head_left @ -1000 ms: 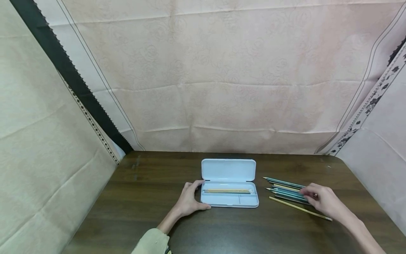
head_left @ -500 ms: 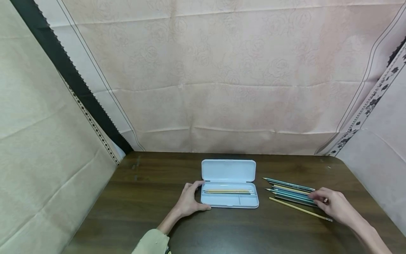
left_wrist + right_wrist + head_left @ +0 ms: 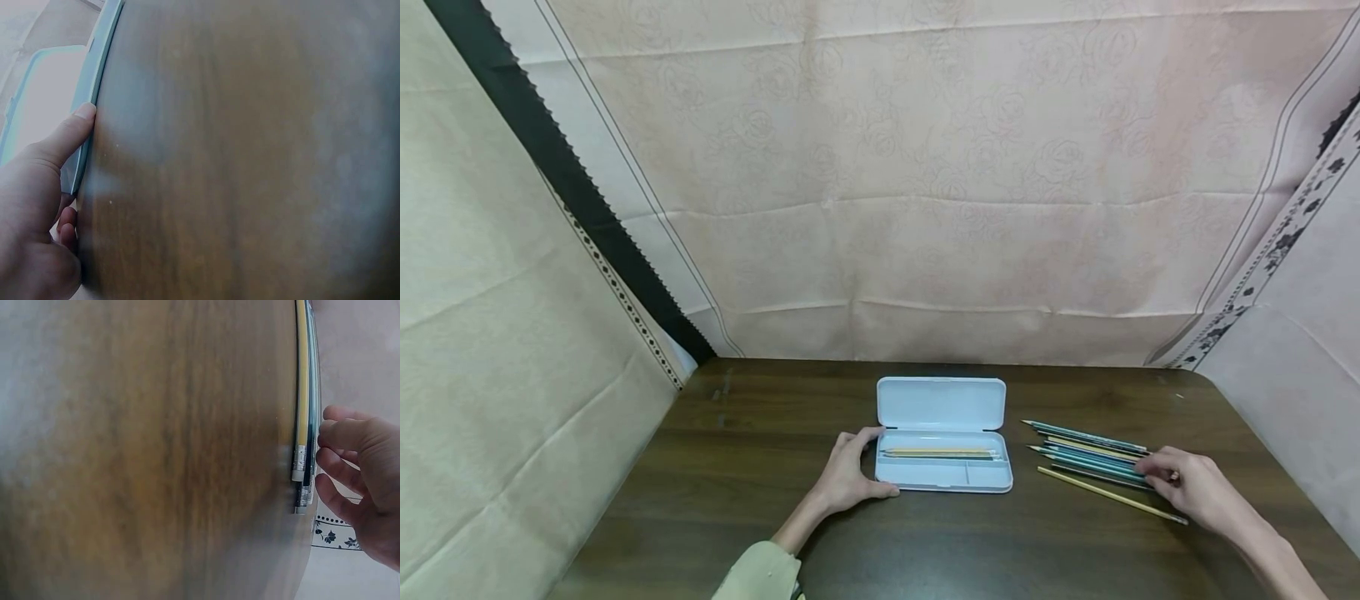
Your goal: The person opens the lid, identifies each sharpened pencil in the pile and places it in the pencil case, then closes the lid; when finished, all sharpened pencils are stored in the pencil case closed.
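My left hand (image 3: 844,475) grips the left end of an open light-blue pencil case (image 3: 943,483). Its thumb lies at the near edge and its index finger at the hinge side; the left wrist view shows the thumb (image 3: 75,131) against the rim. Several pencils (image 3: 938,452) lie in the case's long compartment. To the right, my right hand (image 3: 1198,487) pinches the near end of a teal pencil (image 3: 1075,456) within a loose bunch on the table. In the right wrist view its fingers partly hide the hold, beside a yellow pencil (image 3: 302,394).
A separate yellow pencil (image 3: 1112,495) lies along the near side of the bunch. The case's lid (image 3: 940,402) is tipped back toward the rear. Pale cloth (image 3: 925,208) hangs behind the dark wooden table (image 3: 760,408) and at both sides.
My right hand has slid to the right and slightly nearer along the bunch, uncovering more pencil ends, then almost stopped. My left hand and the case have stayed in place.
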The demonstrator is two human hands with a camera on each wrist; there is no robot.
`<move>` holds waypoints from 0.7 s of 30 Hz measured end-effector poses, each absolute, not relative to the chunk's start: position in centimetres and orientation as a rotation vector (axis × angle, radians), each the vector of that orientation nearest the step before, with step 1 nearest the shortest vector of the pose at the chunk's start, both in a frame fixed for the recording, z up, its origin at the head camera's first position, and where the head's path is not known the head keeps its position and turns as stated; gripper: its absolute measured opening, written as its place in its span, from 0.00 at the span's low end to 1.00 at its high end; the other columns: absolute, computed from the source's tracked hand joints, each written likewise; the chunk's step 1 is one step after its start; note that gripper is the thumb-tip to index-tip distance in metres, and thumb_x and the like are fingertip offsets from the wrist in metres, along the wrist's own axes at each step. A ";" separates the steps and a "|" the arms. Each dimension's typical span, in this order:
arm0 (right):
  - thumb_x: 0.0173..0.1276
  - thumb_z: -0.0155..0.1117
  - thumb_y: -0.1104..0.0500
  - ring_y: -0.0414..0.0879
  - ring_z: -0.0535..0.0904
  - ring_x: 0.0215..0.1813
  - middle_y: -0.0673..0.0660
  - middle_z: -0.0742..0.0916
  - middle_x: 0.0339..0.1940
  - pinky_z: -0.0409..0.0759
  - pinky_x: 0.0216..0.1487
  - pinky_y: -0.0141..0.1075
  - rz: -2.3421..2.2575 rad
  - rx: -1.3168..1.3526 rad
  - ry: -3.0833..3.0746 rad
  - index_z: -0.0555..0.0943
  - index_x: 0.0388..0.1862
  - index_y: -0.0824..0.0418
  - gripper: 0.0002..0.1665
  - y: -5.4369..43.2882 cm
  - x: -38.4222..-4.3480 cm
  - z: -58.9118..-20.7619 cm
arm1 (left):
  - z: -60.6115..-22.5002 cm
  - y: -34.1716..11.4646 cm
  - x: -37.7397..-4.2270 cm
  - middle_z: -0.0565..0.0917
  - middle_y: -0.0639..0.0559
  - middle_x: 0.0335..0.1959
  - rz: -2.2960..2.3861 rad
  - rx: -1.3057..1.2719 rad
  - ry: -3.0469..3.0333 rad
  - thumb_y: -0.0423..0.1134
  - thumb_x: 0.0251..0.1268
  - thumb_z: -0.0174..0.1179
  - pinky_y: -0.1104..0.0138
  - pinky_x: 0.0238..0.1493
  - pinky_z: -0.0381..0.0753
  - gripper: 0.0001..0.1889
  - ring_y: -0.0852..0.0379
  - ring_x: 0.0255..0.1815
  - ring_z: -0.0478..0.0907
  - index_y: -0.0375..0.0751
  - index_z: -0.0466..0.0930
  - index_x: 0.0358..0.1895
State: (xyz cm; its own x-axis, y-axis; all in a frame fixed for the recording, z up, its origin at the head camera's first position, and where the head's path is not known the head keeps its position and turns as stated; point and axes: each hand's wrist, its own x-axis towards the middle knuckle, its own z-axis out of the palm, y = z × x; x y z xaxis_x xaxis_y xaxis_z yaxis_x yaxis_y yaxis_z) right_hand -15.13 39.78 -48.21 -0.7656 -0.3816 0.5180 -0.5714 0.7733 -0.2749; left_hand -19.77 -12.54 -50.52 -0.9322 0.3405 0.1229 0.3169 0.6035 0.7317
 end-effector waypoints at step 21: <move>0.43 0.76 0.79 0.28 0.69 0.27 0.35 0.77 0.26 0.69 0.25 0.28 0.558 0.699 -2.577 0.84 0.26 0.52 0.23 39.5 -15.2 -48.3 | -50.5 -12.6 -19.6 0.72 0.44 0.58 1.268 0.596 2.802 0.54 0.44 0.81 0.49 0.53 0.71 0.47 0.47 0.56 0.66 0.46 0.69 0.70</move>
State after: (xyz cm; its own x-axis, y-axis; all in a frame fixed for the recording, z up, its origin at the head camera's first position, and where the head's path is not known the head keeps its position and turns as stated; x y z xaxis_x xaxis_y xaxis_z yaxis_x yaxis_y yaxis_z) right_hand -15.17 39.48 -48.34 -0.7901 -0.3813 0.4800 -0.5457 0.7942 -0.2675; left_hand -19.64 -12.57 -50.52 -0.9276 0.3439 0.1461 0.3368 0.6001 0.7256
